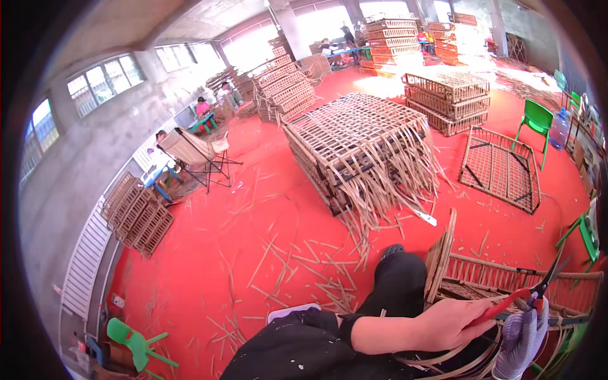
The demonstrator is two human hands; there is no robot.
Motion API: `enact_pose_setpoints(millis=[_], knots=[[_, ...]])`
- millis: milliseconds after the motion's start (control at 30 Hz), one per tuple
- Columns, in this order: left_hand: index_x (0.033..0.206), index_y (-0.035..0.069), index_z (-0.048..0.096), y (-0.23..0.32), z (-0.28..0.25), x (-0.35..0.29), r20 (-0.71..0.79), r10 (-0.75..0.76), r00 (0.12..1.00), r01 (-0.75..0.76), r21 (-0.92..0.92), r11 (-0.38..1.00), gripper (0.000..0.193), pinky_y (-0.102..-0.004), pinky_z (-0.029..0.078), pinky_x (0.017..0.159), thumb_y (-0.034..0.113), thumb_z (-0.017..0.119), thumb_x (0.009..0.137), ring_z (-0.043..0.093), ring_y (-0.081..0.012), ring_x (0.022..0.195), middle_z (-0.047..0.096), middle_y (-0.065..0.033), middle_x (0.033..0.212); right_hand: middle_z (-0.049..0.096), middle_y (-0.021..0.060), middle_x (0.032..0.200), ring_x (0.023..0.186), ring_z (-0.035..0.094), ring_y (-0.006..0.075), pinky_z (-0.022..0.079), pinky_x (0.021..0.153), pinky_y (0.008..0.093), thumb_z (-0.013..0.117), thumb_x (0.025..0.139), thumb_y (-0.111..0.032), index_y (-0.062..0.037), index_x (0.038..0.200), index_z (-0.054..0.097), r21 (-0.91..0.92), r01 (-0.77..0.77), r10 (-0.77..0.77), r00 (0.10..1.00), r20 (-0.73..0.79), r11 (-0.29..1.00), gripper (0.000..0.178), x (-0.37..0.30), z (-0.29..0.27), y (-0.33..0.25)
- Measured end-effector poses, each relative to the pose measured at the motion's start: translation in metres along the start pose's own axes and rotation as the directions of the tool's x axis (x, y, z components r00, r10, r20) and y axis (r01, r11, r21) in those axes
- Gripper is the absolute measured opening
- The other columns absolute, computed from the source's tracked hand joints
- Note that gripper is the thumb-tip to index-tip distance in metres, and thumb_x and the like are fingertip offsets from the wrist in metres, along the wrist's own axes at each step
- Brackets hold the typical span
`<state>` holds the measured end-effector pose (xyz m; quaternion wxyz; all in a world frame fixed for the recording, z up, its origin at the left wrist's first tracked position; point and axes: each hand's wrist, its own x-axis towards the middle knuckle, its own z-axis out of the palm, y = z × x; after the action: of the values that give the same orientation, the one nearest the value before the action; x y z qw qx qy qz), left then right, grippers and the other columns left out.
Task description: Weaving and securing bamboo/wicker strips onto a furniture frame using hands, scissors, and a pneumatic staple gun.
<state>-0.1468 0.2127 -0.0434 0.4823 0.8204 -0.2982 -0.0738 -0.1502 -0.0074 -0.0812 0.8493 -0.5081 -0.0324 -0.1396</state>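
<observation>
Red-handled shears sit clasped in our bare left hand, low right in the head view, blades raised over the woven cane frame at our knee; our gloved right hand curls beneath, its grip unclear.

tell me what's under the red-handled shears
Under the red-handled shears sits a woven rattan frame resting against the person's black-trousered leg. A bare hand grips the handles; a gloved hand covers the weave below the blades.
</observation>
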Motion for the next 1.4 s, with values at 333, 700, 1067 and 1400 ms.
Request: enact_pose_setpoints(millis=[333, 700, 1067, 1400], knots=[[0.104, -0.002, 0.051, -0.02, 0.039, 0.004, -0.076, 0.047, 0.996, -0.073, -0.395, 0.916, 0.03, -0.0504, 0.045, 0.067, 0.028, 0.048, 0.109, 0.061, -0.0465, 0.078, 0.061, -0.0247, 0.081, 0.05, 0.0185, 0.145, 0.142, 0.043, 0.0365, 0.029, 0.12, 0.0492, 0.074, 0.083, -0.045, 0.0002, 0.142, 0.047, -0.15, -0.152, 0.213, 0.743, 0.634, 0.977, 0.079, -0.009, 0.015, 0.015], [0.111, 0.004, 0.063, -0.066, -0.042, 0.012, -0.685, 0.277, 0.674, -0.173, 0.218, 0.961, 0.019, -0.035, 0.053, 0.081, 0.019, 0.066, 0.1, 0.065, -0.0208, 0.094, 0.065, -0.0101, 0.104, 0.057, 0.0079, 0.099, 0.101, 0.061, 0.0226, 0.048, 0.096, 0.0421, 0.056, 0.086, -0.012, -0.0028, 0.114, 0.052, -0.04, -0.249, 0.251, 0.936, 0.246, 0.968, 0.029, 0.026, 0.003, -0.027], [0.136, 0.0, 0.057, -0.11, -0.058, 0.035, -0.6, -0.14, 0.787, -0.1, -0.35, 0.931, 0.054, -0.0337, 0.047, 0.104, 0.016, 0.08, 0.09, 0.064, -0.0168, 0.116, 0.07, -0.0087, 0.118, 0.063, 0.0156, 0.093, 0.085, 0.064, 0.035, 0.052, 0.077, 0.0408, 0.079, 0.075, -0.011, -0.0045, 0.111, 0.058, -0.82, 0.572, 0.175, 0.81, 0.559, -0.027, 0.042, 0.065, -0.007, -0.059], [0.13, -0.008, 0.063, -0.086, -0.061, -0.009, -0.482, -0.246, 0.841, -0.16, -0.656, 0.738, 0.035, -0.0298, 0.053, 0.1, 0.003, 0.07, 0.097, 0.071, -0.0172, 0.108, 0.075, -0.0148, 0.113, 0.065, 0.0147, 0.098, 0.095, 0.068, 0.0354, 0.052, 0.084, 0.0459, 0.083, 0.077, -0.029, -0.0074, 0.108, 0.06, -0.688, 0.651, 0.346, 0.757, 0.555, -0.321, 0.044, 0.074, 0.04, -0.032]])
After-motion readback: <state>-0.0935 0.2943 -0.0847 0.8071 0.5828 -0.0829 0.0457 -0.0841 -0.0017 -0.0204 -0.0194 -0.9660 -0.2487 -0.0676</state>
